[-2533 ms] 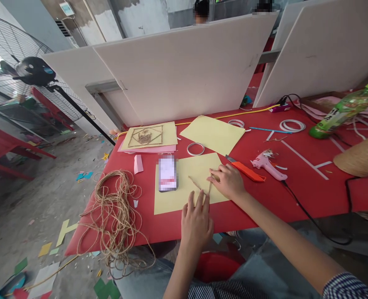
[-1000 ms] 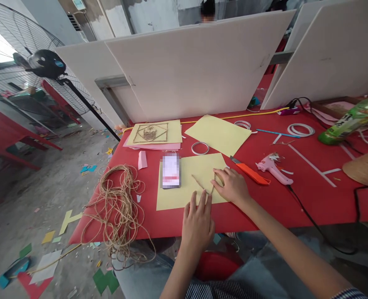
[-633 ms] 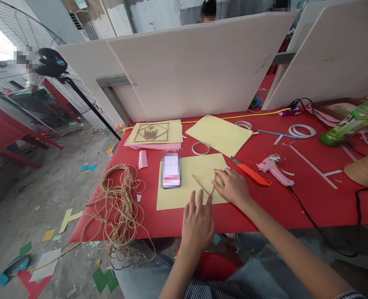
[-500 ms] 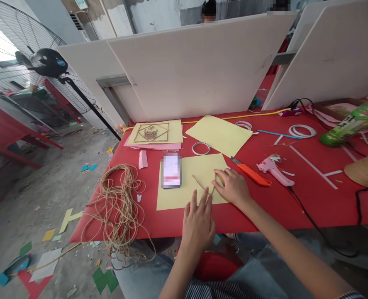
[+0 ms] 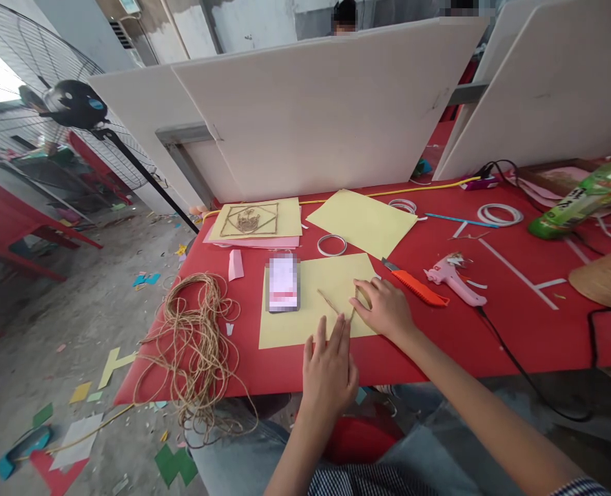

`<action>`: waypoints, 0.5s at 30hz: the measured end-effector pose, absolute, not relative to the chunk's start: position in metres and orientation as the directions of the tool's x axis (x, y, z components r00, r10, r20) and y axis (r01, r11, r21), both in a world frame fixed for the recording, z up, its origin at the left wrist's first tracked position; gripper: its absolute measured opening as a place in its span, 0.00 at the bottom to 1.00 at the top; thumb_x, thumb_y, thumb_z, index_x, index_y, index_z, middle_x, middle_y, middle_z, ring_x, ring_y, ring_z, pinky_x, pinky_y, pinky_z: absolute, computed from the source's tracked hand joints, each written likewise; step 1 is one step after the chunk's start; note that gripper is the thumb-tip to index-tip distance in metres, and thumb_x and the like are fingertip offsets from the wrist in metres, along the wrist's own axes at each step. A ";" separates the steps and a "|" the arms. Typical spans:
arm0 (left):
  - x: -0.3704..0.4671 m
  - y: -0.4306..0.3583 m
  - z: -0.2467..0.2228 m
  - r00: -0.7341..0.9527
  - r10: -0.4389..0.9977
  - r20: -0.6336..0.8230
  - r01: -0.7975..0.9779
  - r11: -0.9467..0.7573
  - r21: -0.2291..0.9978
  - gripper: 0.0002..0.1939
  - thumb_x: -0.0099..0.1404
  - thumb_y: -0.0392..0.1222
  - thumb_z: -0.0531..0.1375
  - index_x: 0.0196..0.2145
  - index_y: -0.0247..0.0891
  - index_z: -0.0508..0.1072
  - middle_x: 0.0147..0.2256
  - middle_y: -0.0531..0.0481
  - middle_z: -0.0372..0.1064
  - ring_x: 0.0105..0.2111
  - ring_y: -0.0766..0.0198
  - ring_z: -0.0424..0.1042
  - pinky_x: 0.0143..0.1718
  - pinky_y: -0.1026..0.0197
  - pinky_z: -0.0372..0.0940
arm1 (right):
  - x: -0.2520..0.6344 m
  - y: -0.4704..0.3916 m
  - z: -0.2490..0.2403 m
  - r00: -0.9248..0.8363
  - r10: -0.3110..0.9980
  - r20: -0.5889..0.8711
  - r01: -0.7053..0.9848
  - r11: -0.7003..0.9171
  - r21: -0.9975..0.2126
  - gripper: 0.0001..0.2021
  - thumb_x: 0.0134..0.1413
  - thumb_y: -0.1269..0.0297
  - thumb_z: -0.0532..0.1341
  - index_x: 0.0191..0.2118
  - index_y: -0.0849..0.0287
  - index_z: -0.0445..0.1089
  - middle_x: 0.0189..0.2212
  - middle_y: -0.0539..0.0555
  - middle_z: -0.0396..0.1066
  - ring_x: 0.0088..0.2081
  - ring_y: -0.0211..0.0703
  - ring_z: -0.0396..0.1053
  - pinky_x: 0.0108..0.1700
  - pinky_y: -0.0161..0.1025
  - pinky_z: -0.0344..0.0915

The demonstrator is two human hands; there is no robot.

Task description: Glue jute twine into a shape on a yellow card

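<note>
Left hand (image 5: 330, 375) reaches flat over the near edge of a yellow sheet (image 5: 305, 331), palm down, fingers extended and slightly parted, the tips at the bend of a short twine piece (image 5: 328, 300). Right hand (image 5: 385, 308) comes in from the right, thumb and index finger apart at the twine's other arm; whether they pinch it or only press it down, I cannot tell. The twine piece lies on the sheet in a rough V. A phone (image 5: 283, 284) rests on the sheet's left part. Just right of the sheet is an orange cutter (image 5: 419, 287), then a pink glue gun (image 5: 457, 281). Beyond the sheet are a ring (image 5: 332, 245), a second yellow sheet (image 5: 363, 222) and a twine picture (image 5: 249, 219). Loose twine (image 5: 196, 337) hangs over the near edge of the red tabletop (image 5: 460, 348), at the left.
</note>
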State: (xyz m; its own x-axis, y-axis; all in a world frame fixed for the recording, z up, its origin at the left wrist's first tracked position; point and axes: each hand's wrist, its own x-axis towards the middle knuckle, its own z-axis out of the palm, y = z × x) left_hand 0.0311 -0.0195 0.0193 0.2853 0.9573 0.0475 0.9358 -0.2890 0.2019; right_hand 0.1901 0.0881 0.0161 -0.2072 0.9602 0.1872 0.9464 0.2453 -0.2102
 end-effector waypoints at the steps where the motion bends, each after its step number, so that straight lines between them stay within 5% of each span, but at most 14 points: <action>1: 0.031 -0.020 0.019 0.286 0.957 0.051 0.936 -0.290 0.198 0.33 0.66 0.37 0.47 0.68 0.40 0.49 0.68 0.57 0.44 0.67 0.48 0.43 0.58 0.44 0.60 | 0.190 0.088 0.016 -0.207 0.960 0.186 0.947 0.245 -0.210 0.21 0.61 0.52 0.55 0.55 0.56 0.69 0.42 0.58 0.72 0.44 0.49 0.68 0.40 0.40 0.58; 15: 0.018 0.010 0.027 0.244 0.967 0.071 0.945 -0.253 0.207 0.29 0.68 0.40 0.47 0.66 0.37 0.55 0.67 0.49 0.49 0.67 0.46 0.42 0.60 0.43 0.58 | 0.189 0.088 0.020 -0.200 0.969 0.147 0.953 0.228 -0.202 0.21 0.62 0.52 0.54 0.56 0.55 0.68 0.43 0.57 0.72 0.45 0.49 0.67 0.39 0.40 0.58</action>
